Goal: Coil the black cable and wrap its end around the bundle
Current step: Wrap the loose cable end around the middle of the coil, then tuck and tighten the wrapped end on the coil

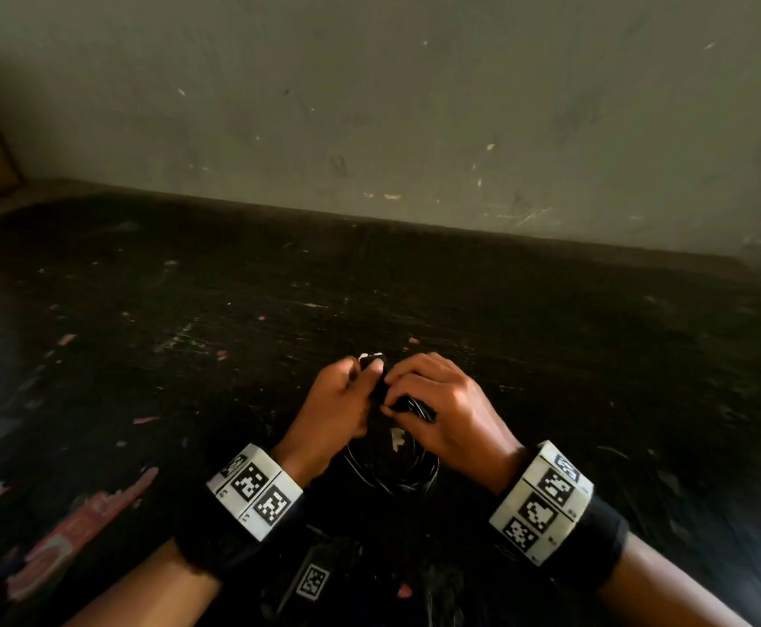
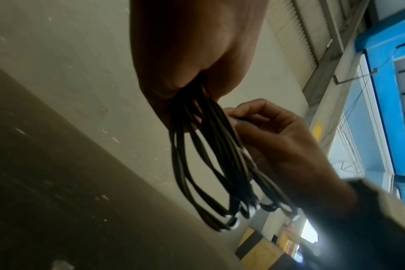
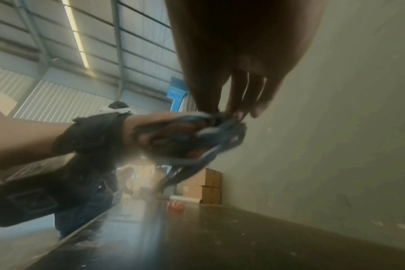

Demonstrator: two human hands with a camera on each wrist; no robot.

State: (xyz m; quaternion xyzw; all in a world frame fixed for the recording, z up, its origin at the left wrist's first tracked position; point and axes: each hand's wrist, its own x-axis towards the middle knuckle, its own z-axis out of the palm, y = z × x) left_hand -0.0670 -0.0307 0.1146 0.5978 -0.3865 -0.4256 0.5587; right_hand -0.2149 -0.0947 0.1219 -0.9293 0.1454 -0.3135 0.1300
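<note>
Above the dark table (image 1: pixel 550 337), one black cable (image 1: pixel 392 472) is held between two hands, already gathered into a bundle of several hanging loops. The bundle's top is gripped by the left hand (image 1: pixel 338 400), while a strand beside it is pinched by the right hand (image 1: pixel 442 400). Coiling is judged done; wrapping the end appears barely begun, if begun.
</note>
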